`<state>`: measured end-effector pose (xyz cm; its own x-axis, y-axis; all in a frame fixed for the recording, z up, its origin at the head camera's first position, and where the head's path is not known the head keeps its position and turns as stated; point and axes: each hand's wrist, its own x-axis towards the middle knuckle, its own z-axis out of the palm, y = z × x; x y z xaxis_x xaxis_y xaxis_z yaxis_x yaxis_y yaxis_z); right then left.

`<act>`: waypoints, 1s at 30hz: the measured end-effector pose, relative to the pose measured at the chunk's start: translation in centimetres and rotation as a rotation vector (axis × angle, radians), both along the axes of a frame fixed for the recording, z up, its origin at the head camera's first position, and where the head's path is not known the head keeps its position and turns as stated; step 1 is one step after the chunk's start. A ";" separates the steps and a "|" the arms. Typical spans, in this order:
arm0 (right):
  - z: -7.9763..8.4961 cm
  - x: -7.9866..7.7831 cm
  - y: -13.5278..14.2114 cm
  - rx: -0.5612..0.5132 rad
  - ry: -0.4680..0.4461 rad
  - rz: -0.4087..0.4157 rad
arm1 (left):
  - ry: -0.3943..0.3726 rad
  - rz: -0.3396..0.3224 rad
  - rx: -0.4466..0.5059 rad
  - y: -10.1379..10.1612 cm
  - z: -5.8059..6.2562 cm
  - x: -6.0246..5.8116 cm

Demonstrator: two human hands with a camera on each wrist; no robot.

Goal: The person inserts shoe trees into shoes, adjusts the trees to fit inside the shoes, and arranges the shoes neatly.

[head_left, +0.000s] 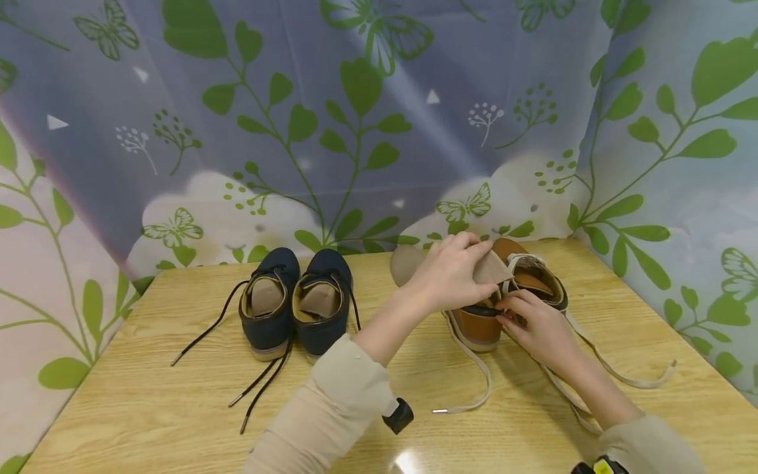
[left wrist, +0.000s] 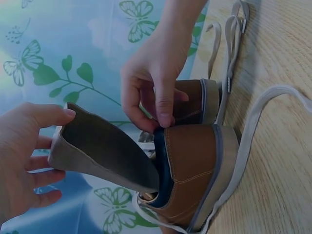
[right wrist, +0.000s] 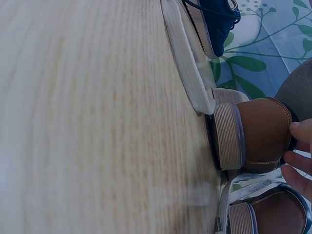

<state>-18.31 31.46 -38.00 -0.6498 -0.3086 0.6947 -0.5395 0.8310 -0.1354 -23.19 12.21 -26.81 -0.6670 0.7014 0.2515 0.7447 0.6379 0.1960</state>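
A beige shoe insert (head_left: 496, 266) is in my left hand (head_left: 453, 273); the thumb presses one edge and the fingers lie behind it. In the left wrist view the curved insert (left wrist: 105, 148) slopes down, its lower end inside the nearer brown shoe (left wrist: 192, 161). My right hand (head_left: 541, 329) pinches the dark heel collar of that shoe between thumb and fingers. The shoe stands with its heel toward me, its front largely hidden behind my left hand. Close on its right is the other brown shoe (head_left: 508, 249), with pale laces.
Two navy shoes (head_left: 269, 327) stand side by side at left, each with a beige insert inside and dark laces trailing. Loose pale laces (head_left: 482, 368) lie around the brown shoes. A leaf-patterned cloth (head_left: 379, 164) rises behind the wooden table (head_left: 177, 408).
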 end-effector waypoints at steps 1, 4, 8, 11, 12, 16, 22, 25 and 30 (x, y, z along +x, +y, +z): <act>0.0 0.0 0.0 0.000 0.002 0.002 | 0.009 0.001 -0.007 0.1 -0.1 0.0; -0.1 0.0 0.2 -0.002 0.001 0.005 | 0.030 -0.001 -0.024 0.4 -0.1 0.0; -0.2 -0.1 0.3 -0.010 -0.012 0.012 | 0.032 -0.004 -0.046 0.8 0.0 0.1; -0.2 0.0 0.4 -0.021 -0.015 0.020 | 0.027 -0.009 -0.052 1.0 0.0 0.0; -0.2 0.0 0.4 -0.024 -0.015 0.023 | 0.022 -0.008 -0.058 1.1 0.0 -0.1; -0.2 0.0 0.4 -0.034 -0.027 0.028 | 0.000 0.020 -0.068 1.5 -0.1 -0.9; -0.2 0.1 0.4 -0.040 -0.048 0.024 | -0.020 0.061 -0.093 1.7 -0.2 -1.4; -0.2 0.1 0.4 -0.041 -0.046 0.029 | -0.013 0.059 -0.105 1.8 -0.3 -1.4; -0.3 0.0 0.5 -0.028 -0.036 0.039 | -0.010 0.075 -0.096 1.8 -0.3 -1.4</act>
